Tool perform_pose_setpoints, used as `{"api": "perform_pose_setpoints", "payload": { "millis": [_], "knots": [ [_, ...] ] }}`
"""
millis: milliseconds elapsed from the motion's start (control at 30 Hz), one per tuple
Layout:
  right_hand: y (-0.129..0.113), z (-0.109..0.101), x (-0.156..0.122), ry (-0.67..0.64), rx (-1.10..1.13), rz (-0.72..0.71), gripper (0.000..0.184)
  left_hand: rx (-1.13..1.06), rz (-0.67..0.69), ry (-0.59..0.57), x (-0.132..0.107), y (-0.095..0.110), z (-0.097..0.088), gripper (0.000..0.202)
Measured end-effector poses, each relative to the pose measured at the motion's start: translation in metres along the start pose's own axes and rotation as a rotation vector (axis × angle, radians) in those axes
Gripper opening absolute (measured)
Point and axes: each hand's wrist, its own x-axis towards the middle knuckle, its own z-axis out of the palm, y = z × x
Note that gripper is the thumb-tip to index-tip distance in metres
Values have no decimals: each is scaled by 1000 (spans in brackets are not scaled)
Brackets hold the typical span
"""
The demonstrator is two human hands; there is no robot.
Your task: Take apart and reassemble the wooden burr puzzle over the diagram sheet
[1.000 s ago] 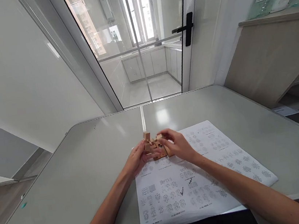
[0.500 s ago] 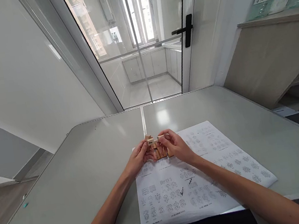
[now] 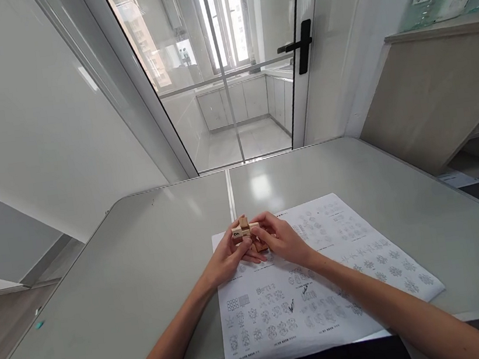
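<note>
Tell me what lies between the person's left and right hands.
In the head view, small wooden blocks lie between the left hand and the right hand, over the printed sheet.

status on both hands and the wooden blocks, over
Left hand, right hand: both holding wooden blocks, one marked 3. Printed sheet beneath. Hands partly hiding blocks.

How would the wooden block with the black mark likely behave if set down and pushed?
The wooden block would probably slide rather than roll: its marked face looks flat. It seems stiff, showing straight edges in the left hand.
</note>
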Motion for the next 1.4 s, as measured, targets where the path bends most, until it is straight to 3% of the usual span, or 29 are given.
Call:
{"api": "perform_pose_setpoints", "payload": {
  "millis": [133, 400, 667, 933, 1100, 1400],
  "knots": [
    [-7, 0, 0, -22, 5, -14, 34, 40, 9, 12, -1, -2, 0, 85],
    [-11, -1, 0, -5, -44, -15, 38, 92, 61, 2, -1, 1, 1, 77],
    [-9, -4, 2, -2, -47, 3, 40, 217, 101, 0, -4, -8, -4, 69],
    [-7, -4, 2, 29, -154, 10, 46, 228, 172, 25, -7, 5, 6, 55],
    [-7, -3, 2, 7, -122, 16, 47, 283, 210, 29, -6, 2, 3, 45],
    [-13, -2, 1, 8, -106, 49, 51, 313, 222, 31, -6, -2, -1, 44]
  ]
}}
